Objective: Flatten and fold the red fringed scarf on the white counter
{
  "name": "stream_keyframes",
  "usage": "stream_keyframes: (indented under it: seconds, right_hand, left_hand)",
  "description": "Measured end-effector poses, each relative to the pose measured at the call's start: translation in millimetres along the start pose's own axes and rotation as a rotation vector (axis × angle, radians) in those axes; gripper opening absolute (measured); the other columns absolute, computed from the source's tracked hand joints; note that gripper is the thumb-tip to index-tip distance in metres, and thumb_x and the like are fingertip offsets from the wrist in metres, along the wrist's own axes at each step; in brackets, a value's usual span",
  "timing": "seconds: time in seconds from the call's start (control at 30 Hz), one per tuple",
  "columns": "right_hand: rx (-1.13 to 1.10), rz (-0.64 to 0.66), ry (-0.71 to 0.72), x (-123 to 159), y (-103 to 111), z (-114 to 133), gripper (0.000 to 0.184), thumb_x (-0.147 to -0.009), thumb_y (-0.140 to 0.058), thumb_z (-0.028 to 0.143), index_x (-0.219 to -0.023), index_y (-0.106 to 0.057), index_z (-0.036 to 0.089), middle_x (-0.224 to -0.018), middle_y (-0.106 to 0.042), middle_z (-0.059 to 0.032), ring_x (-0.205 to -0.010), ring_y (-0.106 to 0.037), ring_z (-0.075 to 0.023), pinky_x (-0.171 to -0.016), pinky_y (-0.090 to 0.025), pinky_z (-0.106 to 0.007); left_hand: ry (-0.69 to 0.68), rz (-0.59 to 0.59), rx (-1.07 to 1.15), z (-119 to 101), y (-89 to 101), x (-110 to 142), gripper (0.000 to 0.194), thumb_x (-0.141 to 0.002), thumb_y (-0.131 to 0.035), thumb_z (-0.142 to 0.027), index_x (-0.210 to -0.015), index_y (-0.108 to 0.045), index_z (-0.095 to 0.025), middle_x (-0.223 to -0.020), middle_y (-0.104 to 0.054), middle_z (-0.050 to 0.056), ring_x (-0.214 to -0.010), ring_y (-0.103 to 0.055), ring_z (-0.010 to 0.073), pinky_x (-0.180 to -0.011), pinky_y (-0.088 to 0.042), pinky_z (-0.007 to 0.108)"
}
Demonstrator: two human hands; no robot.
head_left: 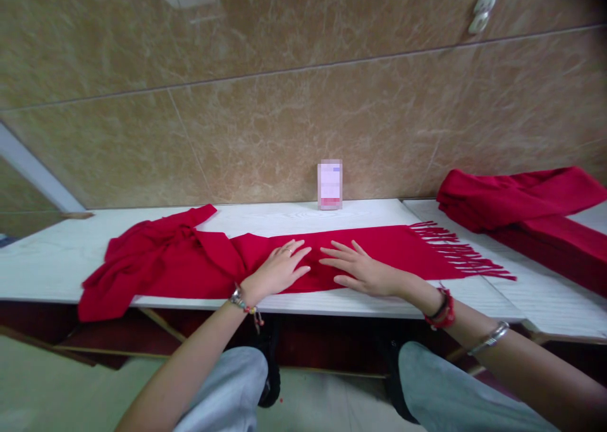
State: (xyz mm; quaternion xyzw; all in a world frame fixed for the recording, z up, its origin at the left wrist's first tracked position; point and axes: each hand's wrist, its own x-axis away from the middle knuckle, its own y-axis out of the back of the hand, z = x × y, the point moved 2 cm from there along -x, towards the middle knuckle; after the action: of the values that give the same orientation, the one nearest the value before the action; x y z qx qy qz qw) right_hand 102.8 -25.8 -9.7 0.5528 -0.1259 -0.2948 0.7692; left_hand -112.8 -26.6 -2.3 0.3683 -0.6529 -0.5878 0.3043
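Note:
A red scarf (398,248) lies lengthwise along the white bench top (294,218). Its right part is spread flat and ends in a twisted fringe (455,250); the left part is bunched and wrinkled, with a fold hanging over the front edge. My left hand (279,266) rests palm down on the middle of the scarf, fingers spread and pointing right. A short way to its right, my right hand (363,271) lies flat on the cloth too, its fingers apart and pointing left. Neither hand grips the fabric.
Another red cloth (516,201) is heaped at the right end of the bench. A phone-like object (330,185), blurred out, leans upright against the brown marbled wall (265,135). Dark open compartments (327,346) sit below the bench top, near my knees.

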Motion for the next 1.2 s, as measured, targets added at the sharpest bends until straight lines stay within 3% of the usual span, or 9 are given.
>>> stream_keyframes:
  seconds: [0.13,0.23,0.43,0.5,0.57,0.67,0.83,1.0,1.2]
  right_hand:
    - [0.126,0.116,-0.124,5,-11,-9,0.049,-0.091,-0.027,0.045,-0.137,-0.026,0.030,-0.146,-0.021,-0.0067,-0.133,-0.008,-0.0339,-0.094,-0.011,-0.070]
    - [0.163,0.146,-0.122,12,-13,-15,0.050,-0.091,-0.025,0.045,-0.139,-0.022,0.030,-0.147,-0.019,-0.0058,-0.133,-0.008,-0.0323,-0.097,-0.011,-0.068]
    - [0.071,0.282,-0.188,19,6,-19,0.065,-0.083,-0.034,0.060,-0.139,-0.021,0.029,-0.147,-0.017,-0.0077,-0.133,-0.006,-0.0344,-0.099,-0.008,-0.066]
    - [0.048,0.248,-0.221,13,9,-15,0.061,-0.086,-0.029,0.058,-0.139,-0.021,0.029,-0.147,-0.018,-0.0072,-0.133,-0.008,-0.0329,-0.100,-0.009,-0.065]
    - [0.088,0.126,-0.262,3,7,-10,0.056,-0.089,-0.024,0.052,-0.139,-0.022,0.027,-0.147,-0.018,-0.0069,-0.134,-0.008,-0.0318,-0.099,-0.009,-0.066]
    - [0.206,0.001,-0.286,-11,-6,-1,0.056,-0.090,-0.026,0.048,-0.140,-0.022,0.022,-0.147,-0.019,-0.0092,-0.133,-0.010,-0.0331,-0.098,-0.013,-0.067]
    - [0.317,0.069,-0.279,-8,-21,0,0.054,-0.091,-0.024,0.048,-0.139,-0.025,0.023,-0.146,-0.021,-0.0102,-0.132,-0.016,-0.0330,-0.097,-0.019,-0.065]
    - [0.451,0.125,-0.263,22,-13,-27,0.047,-0.092,-0.026,0.043,-0.136,-0.031,0.028,-0.147,-0.018,-0.0088,-0.131,-0.016,-0.0368,-0.090,-0.025,-0.069]
    - [0.630,0.097,-0.293,82,-4,-92,0.039,-0.090,-0.031,0.022,-0.124,-0.048,0.033,-0.145,-0.025,-0.0058,-0.130,-0.020,-0.0389,-0.079,-0.032,-0.073]
  left_hand:
    - [0.079,0.146,-0.007,3,-24.0,-6,0.061,-0.087,-0.027,-0.057,-0.140,-0.018,-0.027,-0.148,-0.010,0.008,-0.134,-0.004,0.0300,-0.103,-0.012,0.054]
    - [0.081,0.164,0.008,11,-23.9,-7,0.066,-0.085,-0.028,-0.061,-0.141,-0.016,-0.028,-0.149,-0.009,0.007,-0.135,-0.002,0.0289,-0.104,-0.009,0.053]
    - [0.084,0.214,0.017,15,-15.8,-7,0.071,-0.082,-0.032,-0.064,-0.141,-0.015,-0.029,-0.149,-0.004,0.007,-0.135,0.001,0.0285,-0.104,-0.006,0.051]
    - [0.075,0.252,0.019,14,-14.3,-8,0.072,-0.082,-0.031,-0.065,-0.141,-0.014,-0.028,-0.149,-0.003,0.008,-0.135,0.002,0.0286,-0.104,-0.007,0.051]
    - [0.070,0.269,0.008,11,-14.3,-12,0.073,-0.082,-0.030,-0.065,-0.141,-0.013,-0.025,-0.148,-0.002,0.010,-0.135,0.003,0.0284,-0.104,-0.007,0.052]
    - [0.082,0.186,-0.035,6,-17.5,-19,0.074,-0.083,-0.027,-0.065,-0.142,-0.011,-0.022,-0.149,-0.002,0.009,-0.135,0.003,0.0278,-0.104,-0.007,0.052]
    - [0.103,0.121,-0.062,3,-28.5,-24,0.075,-0.081,-0.023,-0.067,-0.142,-0.014,-0.023,-0.148,-0.010,0.006,-0.135,-0.003,0.0292,-0.104,-0.009,0.053]
    - [0.113,0.116,-0.042,4,-27.1,-22,0.078,-0.080,-0.024,-0.069,-0.142,-0.014,-0.023,-0.148,-0.007,0.005,-0.135,-0.002,0.0289,-0.104,-0.009,0.054]
    - [0.099,0.135,-0.026,6,-27.5,-23,0.078,-0.079,-0.024,-0.070,-0.142,-0.014,-0.025,-0.148,-0.005,0.004,-0.135,-0.001,0.0280,-0.105,-0.007,0.053]
